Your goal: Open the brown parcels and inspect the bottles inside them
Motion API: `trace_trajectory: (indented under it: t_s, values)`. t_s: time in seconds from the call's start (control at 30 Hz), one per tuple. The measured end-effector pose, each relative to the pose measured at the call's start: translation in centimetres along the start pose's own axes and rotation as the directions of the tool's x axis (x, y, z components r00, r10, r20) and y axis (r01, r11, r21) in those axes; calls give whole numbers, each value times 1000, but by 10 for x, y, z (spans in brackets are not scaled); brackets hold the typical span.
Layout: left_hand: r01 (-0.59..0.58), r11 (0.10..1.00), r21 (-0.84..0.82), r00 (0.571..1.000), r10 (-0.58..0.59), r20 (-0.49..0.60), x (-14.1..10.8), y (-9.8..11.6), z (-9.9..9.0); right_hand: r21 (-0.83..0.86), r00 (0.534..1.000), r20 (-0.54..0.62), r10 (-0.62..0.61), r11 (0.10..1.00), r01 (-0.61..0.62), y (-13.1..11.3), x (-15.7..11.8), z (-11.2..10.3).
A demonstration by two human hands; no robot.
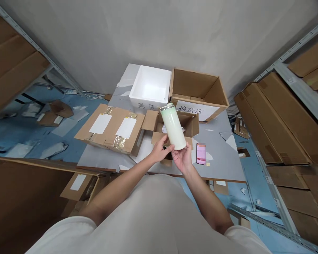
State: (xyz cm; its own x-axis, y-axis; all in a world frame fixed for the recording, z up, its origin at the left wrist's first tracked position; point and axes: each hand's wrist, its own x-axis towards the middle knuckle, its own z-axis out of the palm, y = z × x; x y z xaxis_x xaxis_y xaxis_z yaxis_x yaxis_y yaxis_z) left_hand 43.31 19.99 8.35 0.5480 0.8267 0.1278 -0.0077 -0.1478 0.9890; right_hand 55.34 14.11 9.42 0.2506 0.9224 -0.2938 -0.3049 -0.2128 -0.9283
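One tall, cylindrical, cream-white and pale-green tumbler [173, 129] is being held up above the near part of a grey-topped table [222, 148], its upper end being tilted away and to the left. The top is being covered by a pale-green lid [171, 104], which is being edged by a shiny silver-coloured rim. The lower left side is being gripped by the bare left hand [160, 151], with its thumb being laid near the base. The base is being gripped from below and the right by the bare right hand [182, 158].

Behind the tumbler, a small, open, brown cardboard box [195, 127] is being partly hidden; a white item [164, 129] inside is being covered too much to be identified. To the left, a larger brown cardboard carton [108, 130] is being sealed with clear tape and marked by two white labels [126, 127]. To the right, a pink screen is being shown by a flat smartphone [200, 153].

Farther back, a white foam box [151, 84] is being flanked by a large, open, brown cardboard box [214, 93], its front being covered by a white paper sheet [208, 113] with handwritten black characters. At the right, brown cardboard cartons [277, 120] are being stored on grey metal shelving [294, 77].
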Motion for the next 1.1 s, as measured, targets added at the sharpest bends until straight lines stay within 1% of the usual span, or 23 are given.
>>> trace_trajectory:
  t_s: [0.03, 0.1, 0.13, 0.17, 0.2, 0.23, 0.27, 0.3, 0.33, 0.4, 0.43, 0.5, 0.57, 0.63, 0.7, 0.73, 0.77, 0.8, 0.87, 0.9, 0.93, 1.1]
  values:
    - [20, 992, -125, 1000, -20, -3, 1, 2, 1, -60, 999, 31, 28, 998, -26, 4, -3, 3]
    - [54, 959, -277, 997, -67, -38, 1, 5, 1, -199, 996, 57, 62, 979, -50, 4, -5, 2]
    - [62, 949, -309, 994, -87, -66, 0, 6, -1, -280, 997, 58, 50, 960, -32, -1, -4, -2]
    - [68, 945, -319, 990, -103, -93, -2, 7, -3, -359, 999, 40, 10, 933, 5, -9, -2, -7]
    - [79, 947, -312, 986, -119, -113, -4, 8, -6, -431, 998, 13, -58, 901, 58, -20, 2, -12]
    - [94, 953, -288, 982, -137, -130, -6, 8, -8, -493, 990, -14, -143, 862, 118, -35, 7, -17]
    - [112, 962, -247, 977, -152, -149, -9, 9, -9, -535, 973, -18, -230, 825, 185, -50, 12, -21]
    - [128, 973, -192, 972, -162, -172, -11, 9, -9, -552, 956, 23, -292, 794, 256, -66, 18, -23]
    - [140, 982, -125, 967, -163, -198, -14, 10, -8, -552, 942, 80, -326, 773, 314, -81, 23, -24]
    - [152, 988, 19, 958, -143, -250, -21, 11, -4, -515, 917, 171, -360, 761, 395, -101, 33, -20]
    - [157, 985, 78, 954, -131, -271, -24, 11, -2, -490, 910, 189, -369, 768, 413, -107, 37, -16]
    - [167, 976, 143, 948, -118, -297, -31, 11, 2, -434, 910, 180, -374, 800, 414, -107, 42, -10]
    - [167, 977, 131, 946, -121, -301, -37, 10, 3, -368, 923, 156, -351, 847, 384, -101, 45, -8]
    - [151, 988, 25, 955, -139, -263, -42, 8, 1, -299, 937, 148, -316, 889, 347, -94, 45, -11]
    - [151, 970, -190, 967, -185, -175, -46, 6, -2, -242, 945, 141, -294, 916, 321, -90, 45, -16]
    - [184, 929, -322, 968, -227, -103, -48, 7, -3, -222, 948, 137, -287, 924, 311, -90, 44, -19]
    - [242, 862, -446, 961, -276, -12, -50, 7, -4, -209, 951, 133, -281, 930, 304, -90, 44, -21]
    - [316, 777, -545, 943, -321, 89, -52, 8, -5, -200, 952, 129, -277, 933, 299, -91, 44, -23]
    - [448, 618, -646, 890, -376, 258, -56, 10, -5, -197, 953, 125, -276, 935, 296, -93, 43, -25]
    - [481, 572, -665, 873, -383, 303, -58, 11, -4, -199, 953, 131, -273, 935, 295, -93, 42, -25]
    - [489, 550, -677, 868, -381, 319, -59, 11, -3, -200, 953, 140, -268, 935, 292, -93, 42, -26]
    - [455, 537, -711, 885, -363, 292, -63, 10, 2, -248, 958, 177, -226, 932, 266, -91, 38, -25]
